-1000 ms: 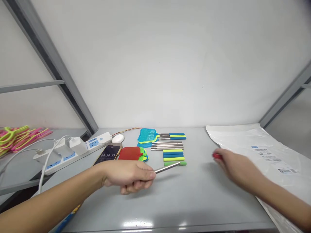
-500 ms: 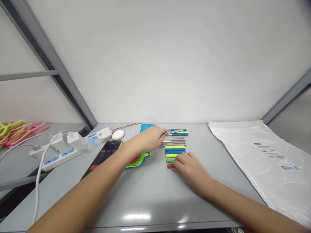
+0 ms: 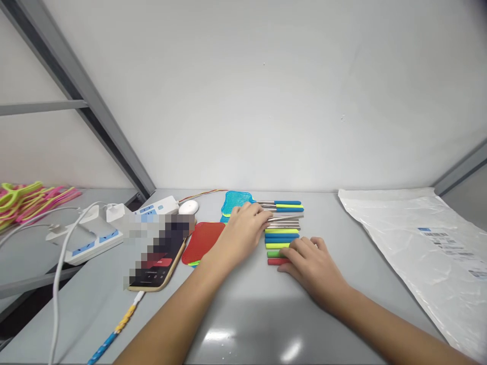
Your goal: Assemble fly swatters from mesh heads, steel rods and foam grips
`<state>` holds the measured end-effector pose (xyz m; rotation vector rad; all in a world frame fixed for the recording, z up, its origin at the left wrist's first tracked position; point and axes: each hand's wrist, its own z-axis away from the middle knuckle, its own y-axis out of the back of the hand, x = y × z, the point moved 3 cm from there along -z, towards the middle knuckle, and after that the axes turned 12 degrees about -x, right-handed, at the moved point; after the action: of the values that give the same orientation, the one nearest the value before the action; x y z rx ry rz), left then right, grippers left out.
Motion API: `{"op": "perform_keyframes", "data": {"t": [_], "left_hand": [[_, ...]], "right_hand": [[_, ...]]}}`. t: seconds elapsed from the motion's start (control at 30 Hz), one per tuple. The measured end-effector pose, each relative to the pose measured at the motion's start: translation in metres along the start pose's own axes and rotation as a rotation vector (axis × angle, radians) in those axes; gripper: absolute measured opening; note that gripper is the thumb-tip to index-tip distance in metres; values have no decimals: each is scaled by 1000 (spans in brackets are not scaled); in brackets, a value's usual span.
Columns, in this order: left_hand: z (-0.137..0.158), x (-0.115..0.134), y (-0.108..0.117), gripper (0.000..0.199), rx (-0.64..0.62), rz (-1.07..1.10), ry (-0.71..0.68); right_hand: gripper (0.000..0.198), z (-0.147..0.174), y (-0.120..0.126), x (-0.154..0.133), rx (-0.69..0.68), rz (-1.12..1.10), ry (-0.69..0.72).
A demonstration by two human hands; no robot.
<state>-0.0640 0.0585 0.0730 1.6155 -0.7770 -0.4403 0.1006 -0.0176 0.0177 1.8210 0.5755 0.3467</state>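
My left hand [image 3: 245, 230] is closed on a thin metal rod [image 3: 291, 217], whose free end points right over a row of similar metal rods [image 3: 285, 225]. Under that row lie colored handles in yellow, blue, green and red. Curled over the right ends of the green handle [image 3: 273, 254] and red handle [image 3: 276, 261], my right hand [image 3: 312, 266] has its thumb beside the red one. A red mesh swatter head [image 3: 203, 241] sits partly under my left forearm. Behind it is a blue mesh swatter head [image 3: 236, 201], beside rods with blue and yellow handles [image 3: 289, 205].
On the left are a phone [image 3: 167, 253], a white power strip [image 3: 95, 248] with cables, a white round object [image 3: 188, 207] and a pile of pink and yellow pieces [image 3: 30, 205]. A white plastic bag [image 3: 403, 243] covers the right side.
My left hand has moved slightly down and right, lowering the metal rod toward the row. More of the red swatter head shows. The right hand stays at the handles, and the view has shifted a little.
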Motion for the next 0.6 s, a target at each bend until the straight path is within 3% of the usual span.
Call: {"op": "perform_keyframes", "data": {"t": [0.23,0.47,0.6], "left_hand": [[11,13,-5,20,72,-33,-36],[12,18,-5,20,69,-5,-45],[12,23,-11,20,52,37,-74]], "right_hand": [[25,5,1,5,40,-24,-12],[24,7,16,11,277,84,-111],[18,-2,26,23,165,155,-112]]}}
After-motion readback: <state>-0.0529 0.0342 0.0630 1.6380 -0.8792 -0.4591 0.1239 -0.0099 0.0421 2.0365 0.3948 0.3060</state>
